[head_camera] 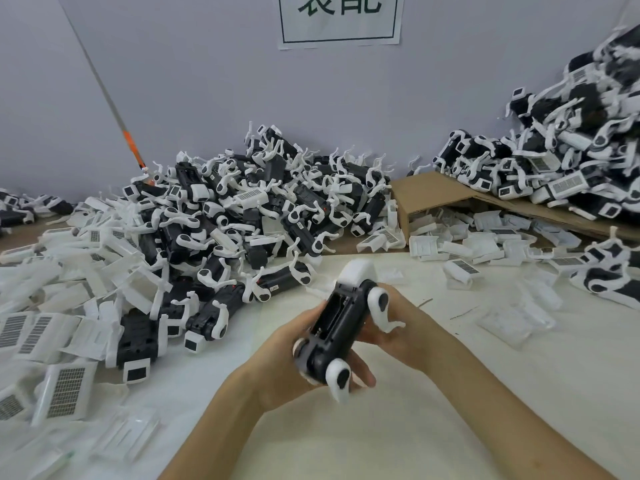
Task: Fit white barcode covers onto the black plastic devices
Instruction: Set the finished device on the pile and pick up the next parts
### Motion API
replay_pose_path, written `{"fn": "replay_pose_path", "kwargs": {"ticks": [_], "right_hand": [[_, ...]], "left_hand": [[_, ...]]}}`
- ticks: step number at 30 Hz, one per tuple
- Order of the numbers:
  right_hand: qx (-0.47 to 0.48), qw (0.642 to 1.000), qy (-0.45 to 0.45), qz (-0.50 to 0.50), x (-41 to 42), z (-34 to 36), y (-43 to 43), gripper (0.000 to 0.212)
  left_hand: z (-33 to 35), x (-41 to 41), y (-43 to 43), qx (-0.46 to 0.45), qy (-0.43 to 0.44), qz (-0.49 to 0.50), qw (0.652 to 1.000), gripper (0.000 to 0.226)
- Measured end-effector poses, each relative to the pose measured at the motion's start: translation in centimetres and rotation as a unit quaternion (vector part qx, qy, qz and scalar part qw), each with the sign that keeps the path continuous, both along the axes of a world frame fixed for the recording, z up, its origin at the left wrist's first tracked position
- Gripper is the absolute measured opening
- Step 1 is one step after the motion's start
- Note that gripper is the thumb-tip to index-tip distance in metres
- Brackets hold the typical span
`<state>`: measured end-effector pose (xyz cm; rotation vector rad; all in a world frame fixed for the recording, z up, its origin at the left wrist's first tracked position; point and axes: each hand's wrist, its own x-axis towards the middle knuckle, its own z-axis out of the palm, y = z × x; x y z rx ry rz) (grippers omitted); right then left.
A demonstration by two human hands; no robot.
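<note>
White worktable [415,427] against a grey wall [194,81]. Both hands meet at near centre around one black device [337,327], held tilted above the table: the left hand [287,348] curls round its near end and the right hand [401,323] grips its right side. Two device heaps lie beyond — far-centre heap [259,209] and far-right heap [561,157] — each uncountable. Loose white covers [52,341] lie scattered left and right.

The left hand [289,358] and right hand [403,323] are bare, with slim fingers. The left forearm [225,420] and right forearm [502,403] are bare too, uncovered to where the picture cuts them off; nails are too small to describe.
</note>
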<state>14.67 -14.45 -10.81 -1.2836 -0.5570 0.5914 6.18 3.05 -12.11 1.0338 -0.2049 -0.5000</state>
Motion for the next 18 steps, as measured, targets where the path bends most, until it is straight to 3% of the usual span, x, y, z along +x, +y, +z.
{"fn": "replay_pose_path", "kwargs": {"ticks": [3, 7, 9, 13, 15, 18], "right_hand": [[-0.01, 1.0, 0.028, 0.008, 0.0, 0.4, 0.5, 0.012], [0.046, 0.994, 0.065, -0.074, 0.4, 0.2, 1.0, 0.051], [0.065, 0.989, 0.069, -0.11, 0.4, 0.3, 1.0, 0.053], [-0.012, 0.977, -0.151, -0.15, -0.2, 0.4, 1.0, 0.034], [-0.058, 0.959, -0.246, -0.127, -0.9, 0.1, 1.2, 0.039], [-0.121, 0.927, -0.34, -0.103, -1.5, -1.0, 1.8, 0.055]], "left_hand": [[-0.1, 0.0, 0.2, 0.021, -0.025, -0.009, 0.999, 0.049], [0.0, 0.3, 0.2, 0.027, -0.042, 0.077, 0.996, 0.052], [-0.1, 0.6, 0.5, 0.003, -0.052, 0.13, 0.99, 0.053], [-0.1, 1.0, 0.8, -0.013, -0.087, 0.232, 0.969, 0.064], [-0.2, 1.1, 1.0, -0.028, -0.079, 0.263, 0.961, 0.071], [-0.4, 1.2, 1.2, -0.036, -0.069, 0.274, 0.959, 0.064]]}}
